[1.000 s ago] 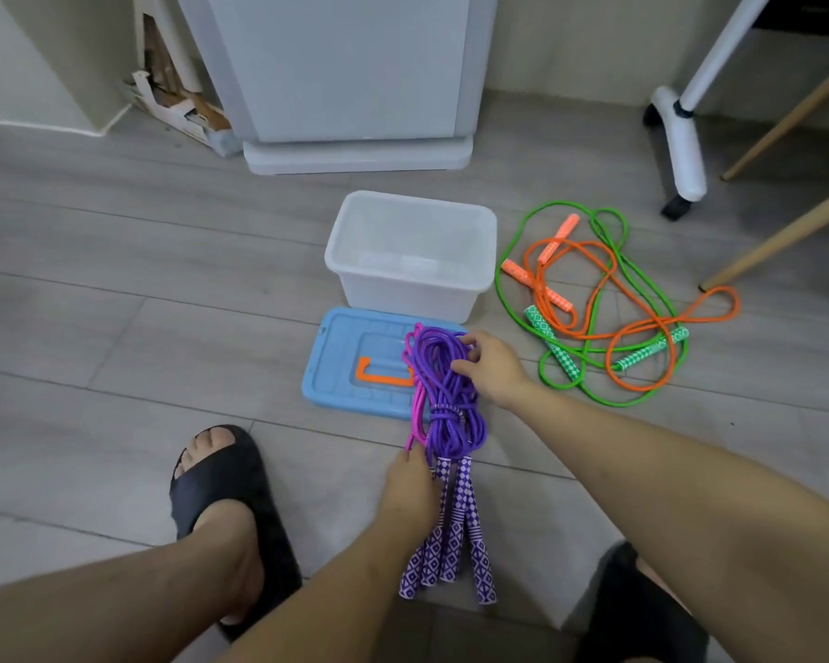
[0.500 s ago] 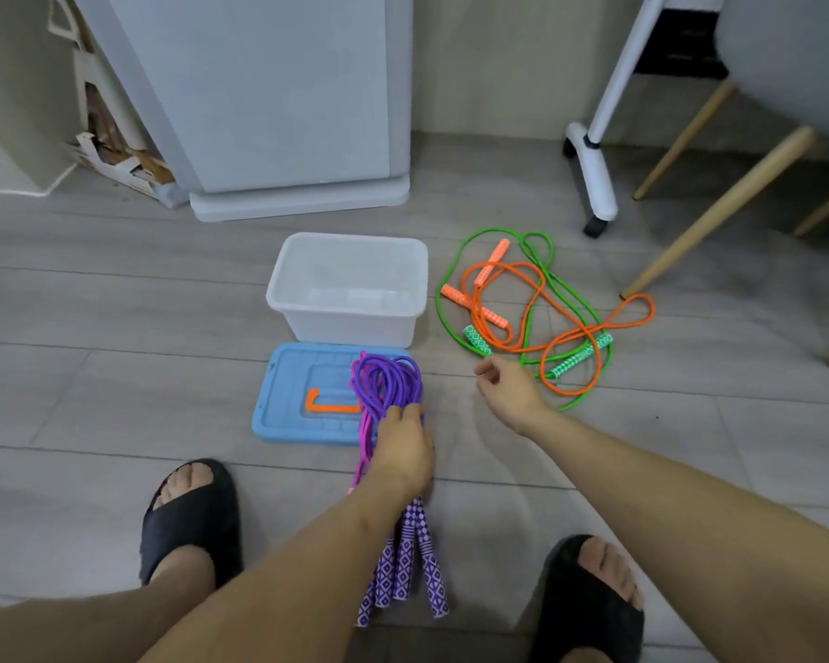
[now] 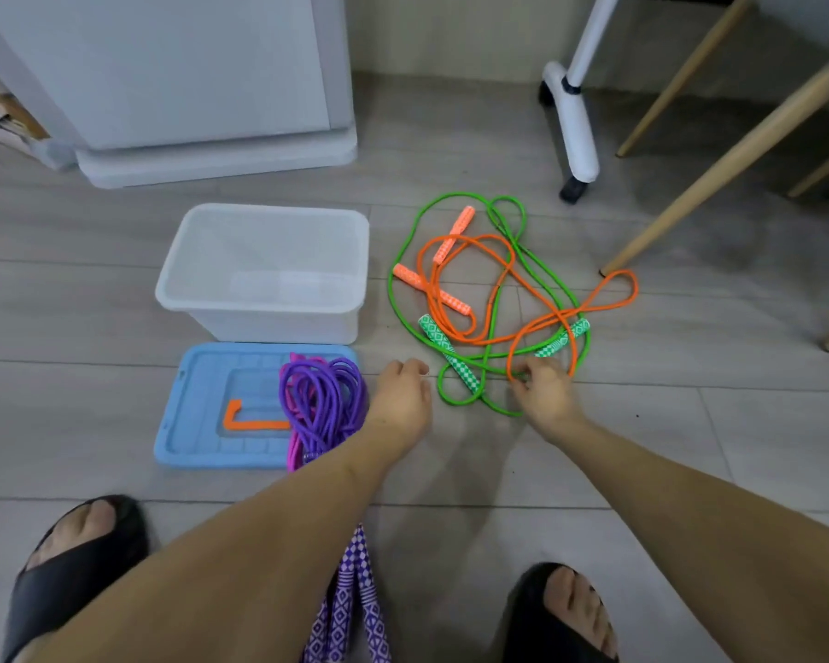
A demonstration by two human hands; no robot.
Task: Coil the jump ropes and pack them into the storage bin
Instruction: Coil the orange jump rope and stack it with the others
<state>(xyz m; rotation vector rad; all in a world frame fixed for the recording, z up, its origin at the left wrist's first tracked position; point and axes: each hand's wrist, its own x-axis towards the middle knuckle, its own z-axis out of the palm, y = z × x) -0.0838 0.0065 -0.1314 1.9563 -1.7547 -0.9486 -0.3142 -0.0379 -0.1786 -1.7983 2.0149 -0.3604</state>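
A purple jump rope (image 3: 321, 404) lies coiled across the blue lid (image 3: 202, 423), its patterned handles (image 3: 350, 605) trailing toward me under my left forearm. The white storage bin (image 3: 278, 323) stands behind the lid with nothing in it. To the right, an orange jump rope (image 3: 613, 299) and a green jump rope (image 3: 403, 260) lie tangled and uncoiled on the floor. My left hand (image 3: 400, 399) hovers between the purple coil and the tangle, fingers loosely curled, holding nothing. My right hand (image 3: 544, 394) is at the tangle's near edge, fingers curled over the orange rope's near loop.
A white appliance (image 3: 187, 64) stands behind the bin. A white stand leg with a caster (image 3: 575, 131) and wooden chair legs (image 3: 719, 169) are at the back right. My sandalled feet (image 3: 68, 557) (image 3: 561, 610) flank the purple handles.
My left hand let go of the purple coil and moved right of it. My right hand travelled from the purple rope to the orange and green tangle.
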